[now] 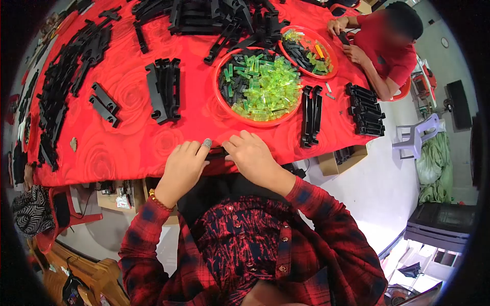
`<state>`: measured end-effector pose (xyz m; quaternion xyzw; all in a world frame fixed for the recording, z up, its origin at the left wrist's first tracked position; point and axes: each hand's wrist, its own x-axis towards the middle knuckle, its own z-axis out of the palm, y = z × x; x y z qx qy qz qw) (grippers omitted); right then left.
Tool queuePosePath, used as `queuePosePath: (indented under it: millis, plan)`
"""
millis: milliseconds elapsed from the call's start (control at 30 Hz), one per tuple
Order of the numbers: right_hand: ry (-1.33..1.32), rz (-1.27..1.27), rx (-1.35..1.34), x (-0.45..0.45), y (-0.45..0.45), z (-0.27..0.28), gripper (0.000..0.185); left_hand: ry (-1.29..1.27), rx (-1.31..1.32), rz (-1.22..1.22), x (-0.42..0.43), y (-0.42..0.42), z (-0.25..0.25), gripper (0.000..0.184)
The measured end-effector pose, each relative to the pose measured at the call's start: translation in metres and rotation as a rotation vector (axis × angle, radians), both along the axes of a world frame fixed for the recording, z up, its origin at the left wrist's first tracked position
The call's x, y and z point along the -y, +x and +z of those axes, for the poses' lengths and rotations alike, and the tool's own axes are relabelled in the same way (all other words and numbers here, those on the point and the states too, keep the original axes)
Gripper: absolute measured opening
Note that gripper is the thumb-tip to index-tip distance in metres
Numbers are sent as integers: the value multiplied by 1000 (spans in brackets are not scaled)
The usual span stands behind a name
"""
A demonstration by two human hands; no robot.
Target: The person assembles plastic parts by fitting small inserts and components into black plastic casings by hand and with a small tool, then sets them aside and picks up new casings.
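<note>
At the near edge of the red-clothed table [127, 137], a black plastic part [217, 153] shows between my two hands. My left hand [185, 164], with a ring and a beaded bracelet, has its fingers closed on the part's left end. The fingers of my right hand [250, 157] are bent over its right end. Just beyond my hands stands a round red basket [218, 104] holding yellow-green clear pieces [265, 84] and black pieces. Black strips [164, 92] lie beyond my left hand, and a pair of strips [310, 116] beyond my right.
A second red basket [332, 56] stands at the back right. A co-worker [388, 46] in red sits there, hands on a black piece. Black parts pile up at the back [204, 18] and left [61, 86]; a stack [365, 109] lies at the right edge. A purple chair [421, 133] stands beyond.
</note>
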<state>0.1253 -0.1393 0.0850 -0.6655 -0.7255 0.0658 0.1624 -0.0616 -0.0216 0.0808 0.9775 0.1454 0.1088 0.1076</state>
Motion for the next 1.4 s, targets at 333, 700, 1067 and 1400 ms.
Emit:
queuePosePath:
  millis: [333, 700, 1067, 1400]
  plan:
    - [413, -150, -190, -22, 21, -10, 30, -79, 51, 265, 10, -14, -13, 40]
    - [444, -435, 155, -70, 83, -31, 26, -149, 179, 558, 35, 8, -28, 40]
    - [588, -368, 31, -64, 69, -4, 17, -125, 122, 602, 48, 17, -26, 43]
    - [145, -316, -1392, -67, 9, -28, 11, -250, 137, 633, 54, 14, -15, 39]
